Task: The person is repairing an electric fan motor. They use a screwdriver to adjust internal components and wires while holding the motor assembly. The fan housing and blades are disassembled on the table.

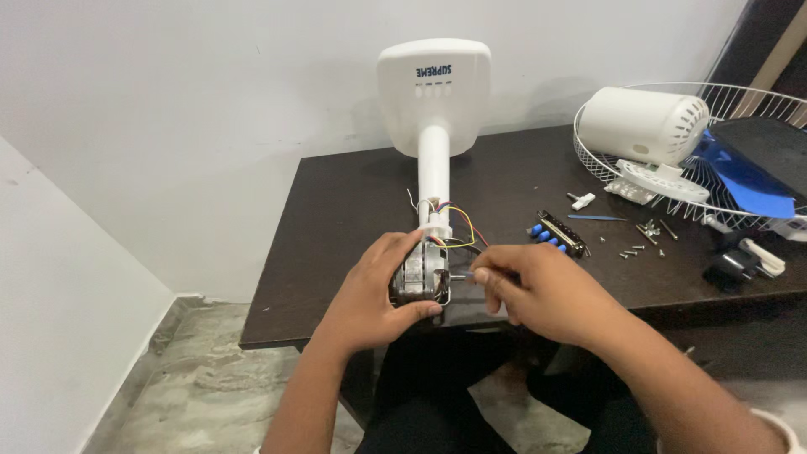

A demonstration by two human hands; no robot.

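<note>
A white fan stand (434, 143) lies on the dark table (336, 210), its broad base (434, 92) against the wall. At the near end of its neck sits the bare metal fan motor (422, 277) with coloured wires (458, 225) above it. My left hand (378, 290) is wrapped around the motor's left side. My right hand (530, 290) pinches the motor's shaft (464, 275) with fingertips on its right side.
A white wire fan guard (672, 181) at the back right holds a white motor cover (643, 124) and a blue fan blade (748, 181). Loose screws (643, 240), a switch block with blue buttons (559, 234) and a plug with cable (744, 262) lie between. Marble floor below left.
</note>
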